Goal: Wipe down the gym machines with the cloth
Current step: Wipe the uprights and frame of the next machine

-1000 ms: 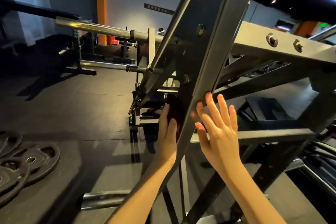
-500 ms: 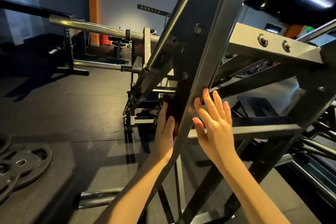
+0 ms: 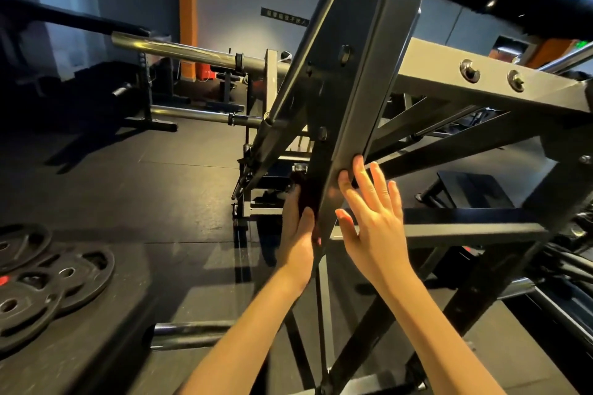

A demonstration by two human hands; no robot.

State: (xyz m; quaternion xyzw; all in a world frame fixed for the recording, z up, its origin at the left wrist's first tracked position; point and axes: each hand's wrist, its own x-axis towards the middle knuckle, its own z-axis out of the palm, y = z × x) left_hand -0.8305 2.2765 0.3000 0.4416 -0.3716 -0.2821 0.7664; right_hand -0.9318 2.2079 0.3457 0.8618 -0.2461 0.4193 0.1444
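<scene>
Slid slightly higher up the slanted beam (image 3: 359, 125) since a moment ago, both hands. Left hand (image 3: 296, 234) pressing dark red cloth (image 3: 306, 192) flat against beam's left face, fingers closed over it for wiping. Right hand (image 3: 373, 221) open, fingers spread, bracing opposite face. Beyond: weight plates (image 3: 48, 279) on floor, barbell (image 3: 192, 53) racked.

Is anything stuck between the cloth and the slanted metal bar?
Nothing visible is. The left hand presses the dark red cloth flat against the left side of the slanted bar. The right hand rests open on the bar's other side.
</scene>
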